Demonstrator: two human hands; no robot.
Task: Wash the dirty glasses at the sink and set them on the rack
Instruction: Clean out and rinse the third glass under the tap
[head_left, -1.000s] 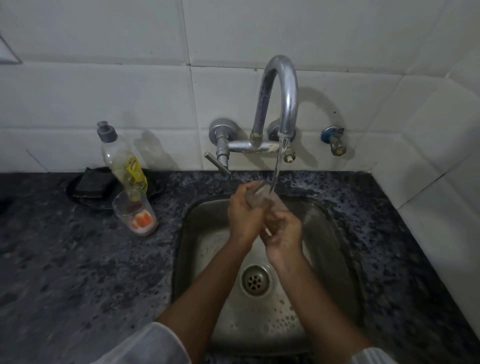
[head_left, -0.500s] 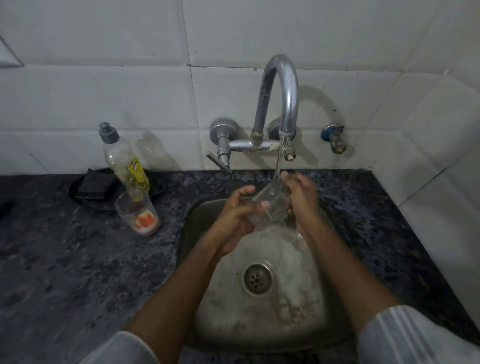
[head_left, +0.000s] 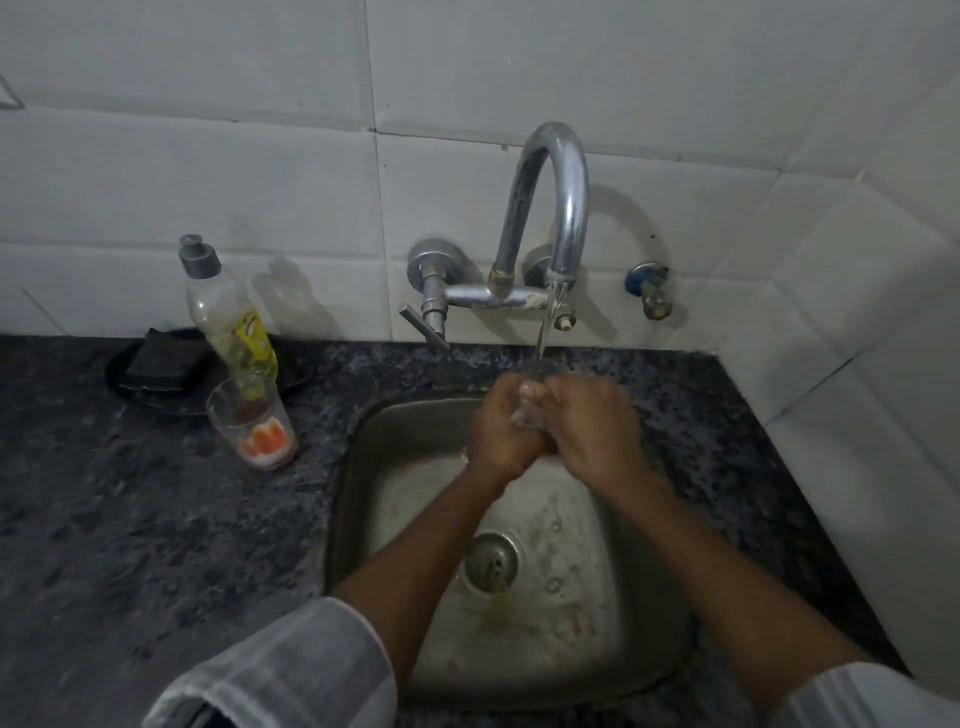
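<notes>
Now we have both hands cupped tight around a clear glass (head_left: 531, 410) at frame centre, under the tap (head_left: 551, 218) stream, over the steel sink (head_left: 358, 519). Left hand (head_left: 503, 431) and right hand (head_left: 592, 431) hide most of it. Risk: wet glass likely slippery, could drop into the basin and crack. A second dirty glass (head_left: 254, 423) stands on the counter at left, just in front of the soap bottle (head_left: 228, 317); an elbow could knock it. No rack visible.

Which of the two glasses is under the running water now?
The clear glass held between the left hand and right hand over the sink. The other glass, with the orange print, stands on the counter beside the soap bottle.
</notes>
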